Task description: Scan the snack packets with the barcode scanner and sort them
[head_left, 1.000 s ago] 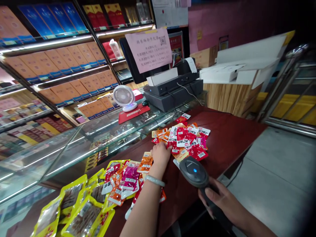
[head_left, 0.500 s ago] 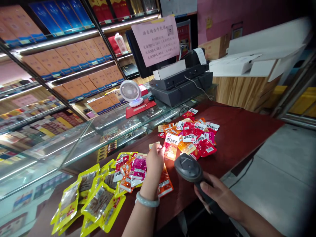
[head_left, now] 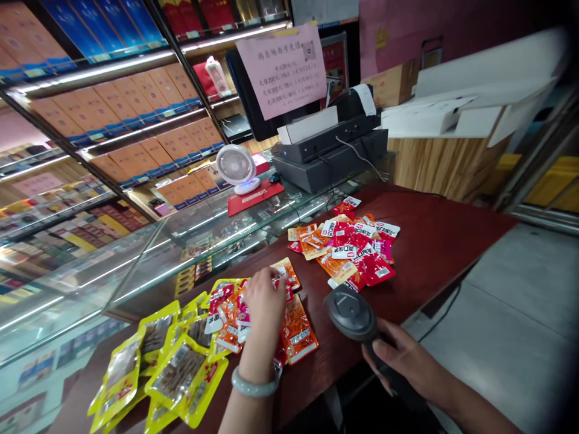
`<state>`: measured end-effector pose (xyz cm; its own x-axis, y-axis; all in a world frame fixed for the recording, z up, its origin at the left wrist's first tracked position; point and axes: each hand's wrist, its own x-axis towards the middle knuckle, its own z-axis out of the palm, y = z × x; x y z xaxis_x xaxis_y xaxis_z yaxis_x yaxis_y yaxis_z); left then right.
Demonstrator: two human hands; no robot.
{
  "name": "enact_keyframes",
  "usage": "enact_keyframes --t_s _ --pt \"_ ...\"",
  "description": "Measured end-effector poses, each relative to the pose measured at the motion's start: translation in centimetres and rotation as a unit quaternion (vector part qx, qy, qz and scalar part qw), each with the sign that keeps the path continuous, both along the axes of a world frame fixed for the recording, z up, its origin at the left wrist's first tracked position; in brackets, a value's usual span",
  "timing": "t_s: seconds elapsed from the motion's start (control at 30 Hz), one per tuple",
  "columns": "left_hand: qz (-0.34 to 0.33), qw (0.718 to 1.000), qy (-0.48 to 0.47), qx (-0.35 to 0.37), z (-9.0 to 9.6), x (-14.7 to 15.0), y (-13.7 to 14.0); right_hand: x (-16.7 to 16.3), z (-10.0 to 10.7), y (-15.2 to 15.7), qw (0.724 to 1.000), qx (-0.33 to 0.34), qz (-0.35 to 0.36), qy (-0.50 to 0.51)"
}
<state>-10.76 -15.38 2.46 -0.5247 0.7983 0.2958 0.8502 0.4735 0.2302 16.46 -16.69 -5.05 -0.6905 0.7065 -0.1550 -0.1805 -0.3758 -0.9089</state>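
Left hand (head_left: 263, 296) just swung from the far snack packets (head_left: 346, 236) back over the near snack packets (head_left: 299, 334) on the counter (head_left: 441, 241), so one more's probably moved across. Fingers loosely curled, can't tell if they've got anything; right hand's (head_left: 398, 349) grip is wrapped round the barcode scanner (head_left: 351, 313).

Left of scanner (head_left: 350, 312), small packets (head_left: 298, 331) partly hidden under left hand (head_left: 266, 300); its grip unclear. Scanner's handle (head_left: 404, 386) part-covered by right hand (head_left: 400, 349). Well right of scanner, railing (head_left: 540, 135) blurred.

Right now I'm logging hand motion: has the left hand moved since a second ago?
Yes: against the white fan, the left hand has shifted leftward and nearer the camera.
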Motion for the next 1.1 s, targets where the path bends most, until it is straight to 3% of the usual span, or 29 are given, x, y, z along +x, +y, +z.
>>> enact_keyframes --t_s 0.13,0.33,0.43,0.6,0.8,1.0,1.1 --pt "-0.109 0.991 -0.014 -0.073 -1.1 5.3 2.9 1.2 -0.3 0.3 1.0 -0.012 -0.026 -0.006" --pt "-0.162 0.981 0.011 -0.103 -2.0 9.5 4.7 3.3 -0.7 0.7 0.999 -0.004 -0.053 -0.01" --pt "-0.189 0.973 0.016 -0.133 -2.4 9.7 4.3 4.1 -0.6 0.9 0.998 -0.003 -0.067 -0.009" --pt "-0.178 0.967 -0.018 -0.182 -3.1 8.8 3.5 4.6 -0.4 1.5 0.997 0.006 -0.079 -0.016" --pt "-0.202 0.959 -0.019 -0.197 -2.1 7.3 2.3 4.7 -0.8 1.3 0.996 0.0 -0.088 -0.011" --pt "-0.168 0.97 -0.009 -0.176 -1.4 7.4 1.7 4.2 -1.1 1.0 0.997 0.012 -0.08 -0.007" --pt "-0.144 0.969 -0.054 -0.192 -1.2 7.5 1.5 4.1 -1.0 0.9 0.997 0.015 -0.074 -0.009"
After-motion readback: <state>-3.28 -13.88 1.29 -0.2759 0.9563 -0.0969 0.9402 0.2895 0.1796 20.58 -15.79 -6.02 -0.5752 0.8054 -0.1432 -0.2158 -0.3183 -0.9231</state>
